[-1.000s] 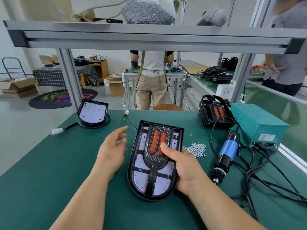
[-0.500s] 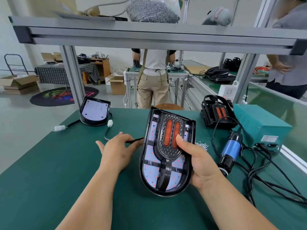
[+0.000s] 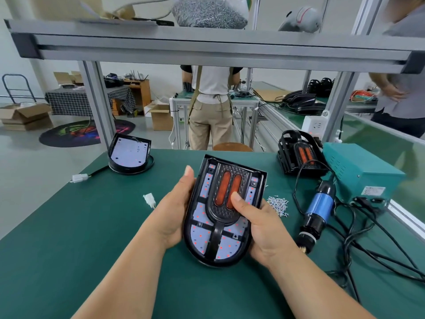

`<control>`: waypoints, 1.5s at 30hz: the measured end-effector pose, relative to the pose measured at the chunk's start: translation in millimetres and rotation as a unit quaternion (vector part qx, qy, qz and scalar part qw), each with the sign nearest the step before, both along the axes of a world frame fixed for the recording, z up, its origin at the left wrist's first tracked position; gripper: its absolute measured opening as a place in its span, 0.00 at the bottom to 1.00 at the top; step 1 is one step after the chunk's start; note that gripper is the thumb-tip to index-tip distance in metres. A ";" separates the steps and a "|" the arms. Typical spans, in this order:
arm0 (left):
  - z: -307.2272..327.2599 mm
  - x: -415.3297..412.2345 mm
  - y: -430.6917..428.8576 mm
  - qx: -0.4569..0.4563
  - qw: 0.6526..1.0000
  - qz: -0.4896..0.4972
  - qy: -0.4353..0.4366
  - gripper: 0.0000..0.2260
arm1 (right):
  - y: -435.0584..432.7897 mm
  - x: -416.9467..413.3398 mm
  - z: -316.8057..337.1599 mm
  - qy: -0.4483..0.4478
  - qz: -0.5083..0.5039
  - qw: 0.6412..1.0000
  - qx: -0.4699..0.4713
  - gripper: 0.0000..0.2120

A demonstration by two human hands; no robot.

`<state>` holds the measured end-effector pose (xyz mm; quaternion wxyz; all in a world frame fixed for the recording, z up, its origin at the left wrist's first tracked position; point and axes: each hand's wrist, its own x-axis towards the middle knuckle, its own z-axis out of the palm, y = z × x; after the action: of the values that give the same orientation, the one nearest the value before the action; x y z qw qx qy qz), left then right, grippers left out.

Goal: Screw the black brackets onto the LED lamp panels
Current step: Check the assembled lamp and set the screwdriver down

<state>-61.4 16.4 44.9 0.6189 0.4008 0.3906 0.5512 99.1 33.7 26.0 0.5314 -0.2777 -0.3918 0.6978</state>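
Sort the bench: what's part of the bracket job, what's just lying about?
Job: black D-shaped LED lamp panel, gripped by left hand and right hand; its ribbed black plastic bracket; pile of small silver screws; blue-bodied electric screwdriver; teal metal power box; bare white-faced panel back left.
Lying about: brown cardboard boxes on the floor; round multicoloured floor mat.

One wide-angle camera, worn on the head, faces forward and down across the green workbench (image 3: 80, 238). It sits close above the left hand (image 3: 177, 210), right hand (image 3: 259, 226) and LED lamp panel (image 3: 218, 236) at frame centre; the shelf rail (image 3: 207, 47) spans the top.
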 end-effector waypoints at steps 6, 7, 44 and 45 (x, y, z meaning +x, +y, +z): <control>-6.7 2.6 2.9 0.023 0.999 0.035 0.019 0.25 | 1.3 1.0 -3.5 0.022 0.016 0.998 0.048 0.16; -7.1 1.1 3.2 0.026 0.999 0.030 0.019 0.24 | 1.4 0.6 -4.1 0.024 0.015 0.998 0.055 0.15; 0.2 15.9 -0.1 0.011 0.954 0.149 -0.260 0.27 | 4.8 -3.3 6.1 0.051 0.055 0.994 -0.084 0.20; -1.5 15.1 0.0 0.004 0.959 0.142 -0.247 0.27 | 5.2 -2.6 5.2 0.046 0.060 0.994 -0.076 0.24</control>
<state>-46.4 16.4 43.5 0.6098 0.1955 0.2762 0.7167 96.5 38.9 31.1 0.4832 -0.2609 -0.3294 0.7681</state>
